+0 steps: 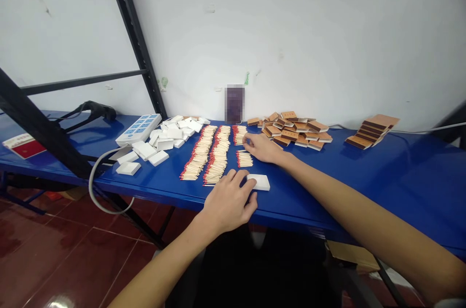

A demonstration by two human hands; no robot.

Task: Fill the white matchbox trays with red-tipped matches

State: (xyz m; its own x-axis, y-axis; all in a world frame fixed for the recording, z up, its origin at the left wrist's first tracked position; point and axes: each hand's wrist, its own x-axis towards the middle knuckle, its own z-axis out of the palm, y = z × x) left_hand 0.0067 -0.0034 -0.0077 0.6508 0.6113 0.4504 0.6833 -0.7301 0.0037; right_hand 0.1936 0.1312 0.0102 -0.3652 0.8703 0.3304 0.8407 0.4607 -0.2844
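Note:
My left hand (231, 199) rests near the table's front edge, fingers bent, gripping the left end of a white inner matchbox tray (259, 182). Beyond it, my right hand (262, 147) reaches in from the right. Its fingertips are pinched together at the right side of a short row of red-headed matches (239, 134). Just below those fingers lies a small separate bunch of matches (244, 158). Two long rows of matches, a left one (198, 154) and a middle one (218, 153), run toward me with their red heads to the left.
White matchbox trays (165, 140) are piled at left beside a white-and-blue power strip (140, 128). Brown matchbox sleeves (294, 128) lie at the back right, more sleeves (373, 131) farther right. A black shelf post (136, 31) and a grey cable (91, 184) are at left.

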